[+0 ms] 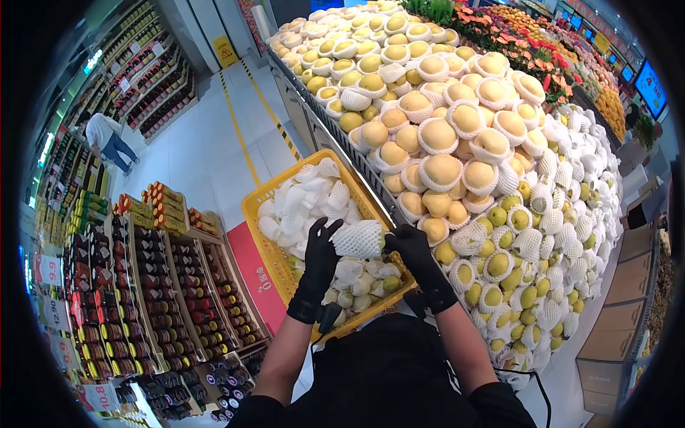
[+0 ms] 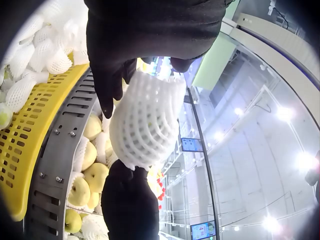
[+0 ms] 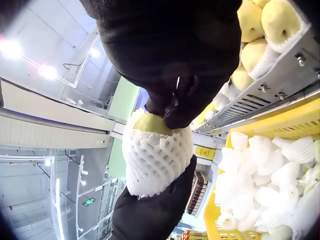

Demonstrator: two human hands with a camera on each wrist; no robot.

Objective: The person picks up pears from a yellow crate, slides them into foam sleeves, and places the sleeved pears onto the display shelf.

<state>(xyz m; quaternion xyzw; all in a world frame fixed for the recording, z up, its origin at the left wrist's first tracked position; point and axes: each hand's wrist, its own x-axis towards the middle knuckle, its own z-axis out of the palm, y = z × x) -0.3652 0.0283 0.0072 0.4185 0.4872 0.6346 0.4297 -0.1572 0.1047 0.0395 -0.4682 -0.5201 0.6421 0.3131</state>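
A pale green-yellow pear in a white foam net (image 1: 359, 239) is held up over a yellow crate (image 1: 251, 207). My black-gloved left hand (image 1: 321, 250) grips the netted pear at one end. At the opposite end, my right hand (image 1: 414, 251), also gloved, pinches the net's opening with thumb and fingers. Bare green-yellow skin of the pear (image 3: 152, 124) shows beside those right fingertips in the right wrist view. The net covers most of the rest of the fruit. Below the hands, the crate holds loose white foam nets (image 1: 303, 203) and several netted fruits (image 1: 360, 285).
A slanted display heaped with netted yellow pears (image 1: 442, 135) rises along the right, its grey metal edge (image 2: 52, 150) right beside the crate. Shelves of jars (image 1: 153, 285) stand on the left. A person (image 1: 110, 139) is in the far aisle. A dark cable (image 1: 539, 392) hangs at lower right.
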